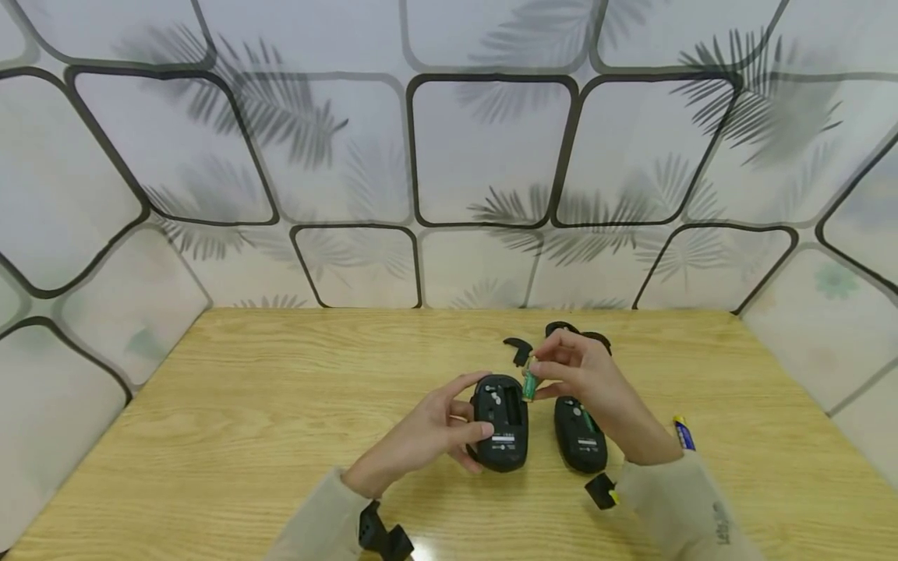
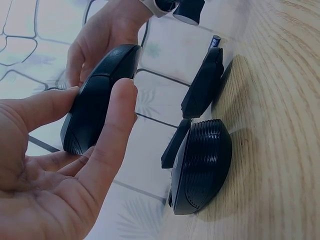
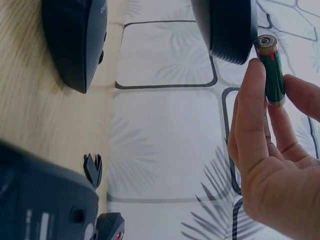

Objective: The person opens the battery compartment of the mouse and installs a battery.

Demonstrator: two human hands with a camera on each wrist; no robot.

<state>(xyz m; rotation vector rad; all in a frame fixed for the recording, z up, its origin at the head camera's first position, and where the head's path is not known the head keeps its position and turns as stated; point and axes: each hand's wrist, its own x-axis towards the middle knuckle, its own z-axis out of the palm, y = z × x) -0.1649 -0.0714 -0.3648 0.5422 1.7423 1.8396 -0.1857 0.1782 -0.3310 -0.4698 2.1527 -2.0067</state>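
Within the right hand (image 1: 577, 368) sits a slim, green, gold-ended battery (image 3: 273, 77).

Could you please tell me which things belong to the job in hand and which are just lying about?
Belong, it seems: mouse in left hand; green battery in right hand.

Apparently lying about: second mouse; blue battery; loose black piece; half-hidden dark items.

My left hand (image 1: 429, 427) grips an upturned black mouse (image 1: 505, 425), my right hand (image 1: 584, 369) pinches a green battery (image 1: 529, 386), second mouse (image 1: 581, 440) and blue battery (image 1: 684, 435) on the surface (image 1: 245, 405)
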